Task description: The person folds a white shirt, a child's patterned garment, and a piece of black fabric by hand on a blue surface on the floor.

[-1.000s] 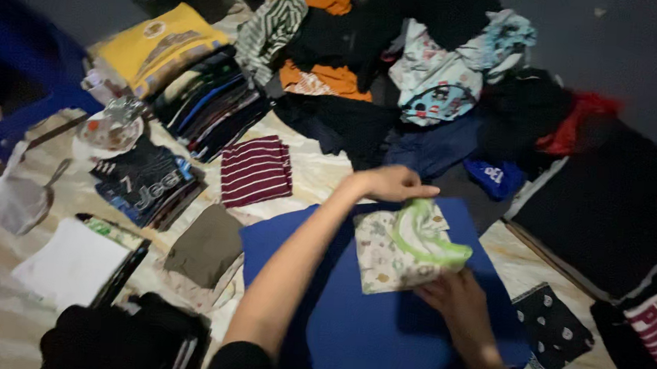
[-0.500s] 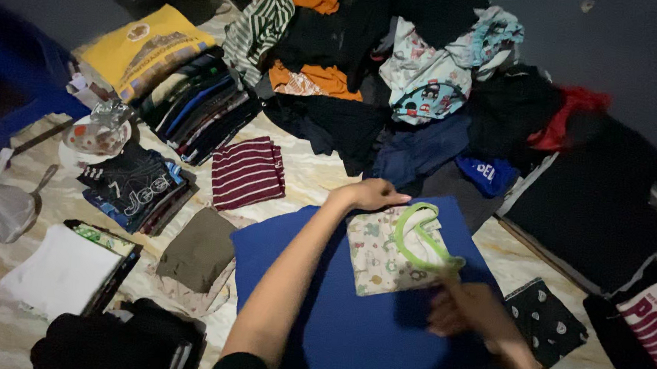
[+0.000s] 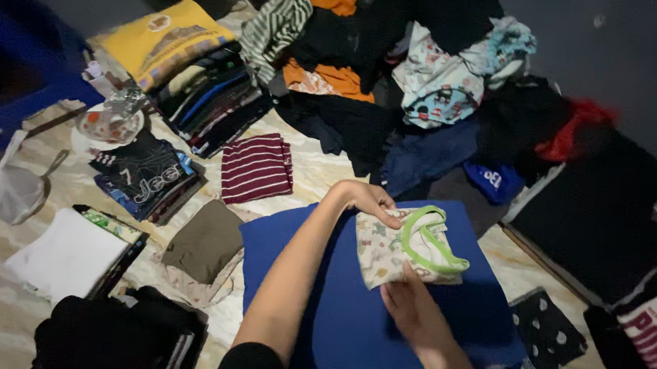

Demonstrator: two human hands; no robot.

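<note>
A small folded child's shirt, pale with a cartoon print and a green-trimmed neck, is lifted a little off a blue folding board on the floor. My left hand grips its far top edge. My right hand holds its near lower edge from below. Both arms reach in from the bottom of the view.
Folded piles lie to the left: a maroon striped shirt, a dark printed shirt stack, an olive garment, a white one. A heap of unfolded clothes fills the back. A dotted dark cloth lies at the right.
My right hand moved left from the shirt's right side to its near lower edge. My left hand curled onto the top edge, and the shirt now looks folded smaller and lifted.
</note>
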